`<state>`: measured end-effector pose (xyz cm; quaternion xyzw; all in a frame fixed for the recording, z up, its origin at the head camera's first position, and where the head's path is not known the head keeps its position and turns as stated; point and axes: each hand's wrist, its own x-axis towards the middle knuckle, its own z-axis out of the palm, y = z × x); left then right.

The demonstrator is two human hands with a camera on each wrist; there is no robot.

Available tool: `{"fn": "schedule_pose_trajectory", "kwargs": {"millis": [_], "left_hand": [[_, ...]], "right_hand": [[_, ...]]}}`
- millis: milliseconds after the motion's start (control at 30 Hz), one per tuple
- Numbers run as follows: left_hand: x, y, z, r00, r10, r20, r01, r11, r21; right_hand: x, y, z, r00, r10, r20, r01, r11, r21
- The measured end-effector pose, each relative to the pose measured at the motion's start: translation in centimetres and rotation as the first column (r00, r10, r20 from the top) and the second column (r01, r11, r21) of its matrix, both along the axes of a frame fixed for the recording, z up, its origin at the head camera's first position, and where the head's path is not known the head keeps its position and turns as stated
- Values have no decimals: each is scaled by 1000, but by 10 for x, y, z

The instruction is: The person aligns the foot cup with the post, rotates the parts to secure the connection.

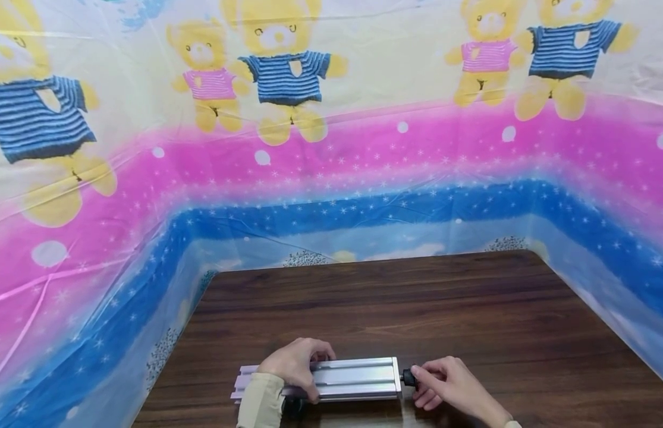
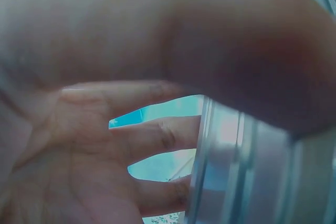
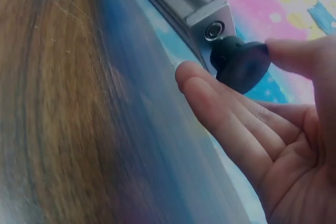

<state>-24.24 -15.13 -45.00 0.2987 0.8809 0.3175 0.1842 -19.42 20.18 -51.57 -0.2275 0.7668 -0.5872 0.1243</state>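
A silver aluminium profile (image 1: 358, 375) with grooves along its length lies crosswise near the front of the table. My left hand (image 1: 294, 364) grips it left of its middle, thumb on the near side and fingers over the far side. In the left wrist view, those fingers (image 2: 163, 135) reach the profile's edge (image 2: 231, 166). A flat plate (image 3: 227, 17) with a round bolt hole or bolt head caps the right end. From this end a black round knob (image 3: 244, 66) sticks out on a short stem. My right hand (image 1: 449, 383) pinches the knob between thumb and fingers.
The dark wood-grain table (image 1: 374, 303) has rounded far corners. A printed curtain (image 1: 363, 166) with bears and snowflakes hangs around its back and sides. Something dark (image 1: 294, 407) shows under the left wrist, too hidden to identify.
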Motion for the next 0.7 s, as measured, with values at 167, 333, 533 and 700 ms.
{"fn": "schedule_pose_trajectory", "kwargs": {"millis": [167,333,533,700], "left_hand": [[1,0,0,1000,-3,-11,3,1000,0],[1,0,0,1000,4,5,-4,1000,-10],[0,0,1,1000,-7,1,7,1000,-1],[1,1,1,1000,-6,-1,6,1000,-4]], "right_hand": [[1,0,-2,998,-19,64,18,999,27],[2,3,-2,998,-22,59,19,999,38],[4,6,-2,985,-45,-167,52,998,39],[4,6,-2,956,-22,-292,25,1000,8]]}}
